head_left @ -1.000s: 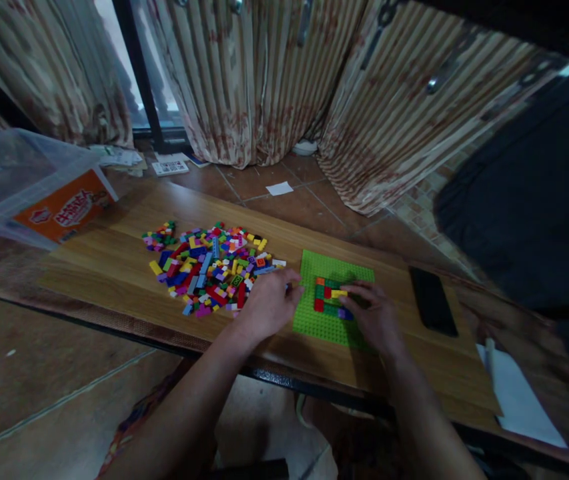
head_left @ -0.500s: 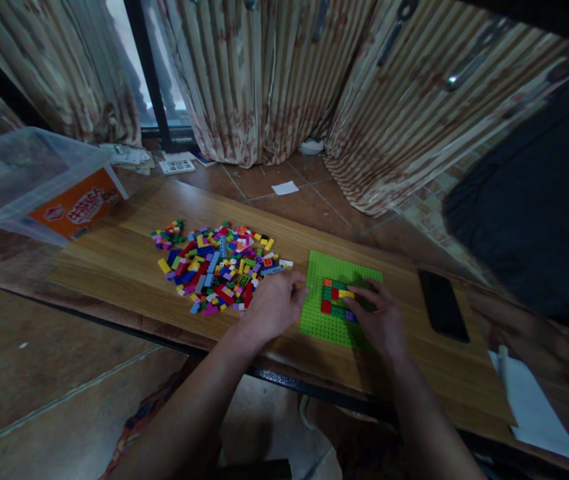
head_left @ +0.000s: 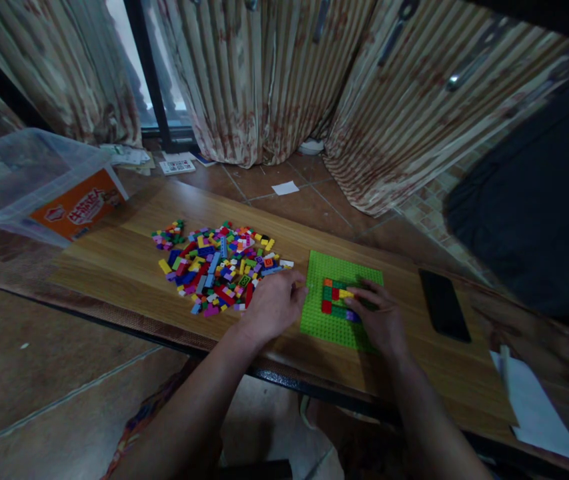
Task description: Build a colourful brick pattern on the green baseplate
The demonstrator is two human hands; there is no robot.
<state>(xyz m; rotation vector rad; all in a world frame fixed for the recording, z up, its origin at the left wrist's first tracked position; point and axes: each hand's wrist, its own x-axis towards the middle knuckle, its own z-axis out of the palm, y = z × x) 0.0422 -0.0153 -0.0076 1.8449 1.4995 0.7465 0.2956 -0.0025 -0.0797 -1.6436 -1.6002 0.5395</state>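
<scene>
A green baseplate (head_left: 337, 267) lies on the wooden table (head_left: 114, 260), with a small block of red, green, orange, yellow and purple bricks (head_left: 333, 298) pressed onto it. My right hand (head_left: 379, 320) rests on the plate, its fingertips on the yellow brick of that block. My left hand (head_left: 271, 303) lies curled at the plate's left edge, fingers closed together; what they hold, if anything, is hidden. A heap of loose coloured bricks (head_left: 217, 263) spreads just left of my left hand.
A black phone (head_left: 443, 305) lies right of the plate. A clear plastic bin with an orange label (head_left: 39, 187) stands at the far left. White paper (head_left: 534, 407) sits at the right corner. Striped curtains (head_left: 274, 73) hang behind; tiled floor below.
Both hands stay by the baseplate almost unmoved; the view itself shifted slightly to the right between the earliest frame and now.
</scene>
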